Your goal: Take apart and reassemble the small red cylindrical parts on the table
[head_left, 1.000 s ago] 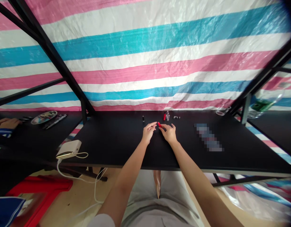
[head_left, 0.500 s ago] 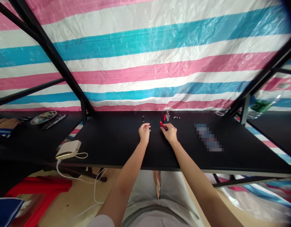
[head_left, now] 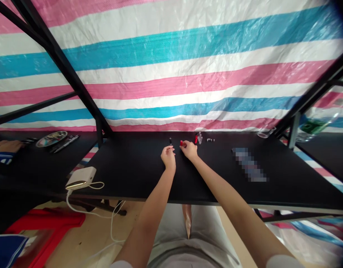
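Observation:
My right hand (head_left: pixel 189 150) pinches a small red cylinder (head_left: pixel 181 143) upright at or just above the black table. To its left, my left hand (head_left: pixel 168 158) is curled with the fingertips together; anything inside is too small to make out. Just beyond my left fingers stands a small black cylinder (head_left: pixel 170 141). Behind my right hand, another red cylinder (head_left: pixel 196 139) lies beside several clear plastic pieces (head_left: pixel 200 138). Several tiny shiny metal pieces (head_left: pixel 210 140) form a row further right.
A white box (head_left: pixel 81 176) with a cable sits at the table's left front corner. A pixelated flat item (head_left: pixel 249 164) and a clear cup (head_left: pixel 265 131) are on the right. Another person's hand (head_left: pixel 6 146) rests near pens (head_left: pixel 66 143) on the left table.
My right hand has moved left with the red cylinder, closer to my left hand and the black cylinder. My left hand has barely shifted. The view has turned slightly.

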The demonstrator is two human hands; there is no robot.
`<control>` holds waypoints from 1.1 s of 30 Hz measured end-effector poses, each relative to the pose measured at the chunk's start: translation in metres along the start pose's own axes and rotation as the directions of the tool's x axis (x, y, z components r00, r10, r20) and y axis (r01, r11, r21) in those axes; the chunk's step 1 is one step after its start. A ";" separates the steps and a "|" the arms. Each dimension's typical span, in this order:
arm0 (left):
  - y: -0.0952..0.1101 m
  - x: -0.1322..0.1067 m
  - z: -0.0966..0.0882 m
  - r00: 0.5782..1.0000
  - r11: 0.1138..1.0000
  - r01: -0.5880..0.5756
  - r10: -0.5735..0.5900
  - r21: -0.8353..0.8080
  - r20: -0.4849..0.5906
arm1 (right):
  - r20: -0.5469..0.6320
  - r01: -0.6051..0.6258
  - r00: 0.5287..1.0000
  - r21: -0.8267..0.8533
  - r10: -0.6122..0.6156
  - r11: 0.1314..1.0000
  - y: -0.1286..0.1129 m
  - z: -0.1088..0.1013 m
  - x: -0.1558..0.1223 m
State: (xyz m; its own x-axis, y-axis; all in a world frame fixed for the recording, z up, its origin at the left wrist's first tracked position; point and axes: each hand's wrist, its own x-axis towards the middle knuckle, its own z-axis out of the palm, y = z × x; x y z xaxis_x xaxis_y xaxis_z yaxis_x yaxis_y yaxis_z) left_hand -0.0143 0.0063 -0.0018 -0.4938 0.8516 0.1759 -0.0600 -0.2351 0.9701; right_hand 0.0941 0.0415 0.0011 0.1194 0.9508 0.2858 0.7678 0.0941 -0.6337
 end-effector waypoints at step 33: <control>-0.001 0.005 0.002 0.993 0.991 0.094 -0.100 -0.097 -0.064 | 0.154 0.044 0.988 -0.264 -0.003 0.964 -0.021 0.026 0.019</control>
State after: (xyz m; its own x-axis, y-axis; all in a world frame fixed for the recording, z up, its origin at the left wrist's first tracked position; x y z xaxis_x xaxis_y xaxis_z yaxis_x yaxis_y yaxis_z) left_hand -0.0146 0.0115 -0.0011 -0.5397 0.8392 0.0665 -0.1902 -0.1985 0.9615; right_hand 0.0640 0.0656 0.0012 0.0188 0.9848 0.1729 0.9111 0.0543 -0.4087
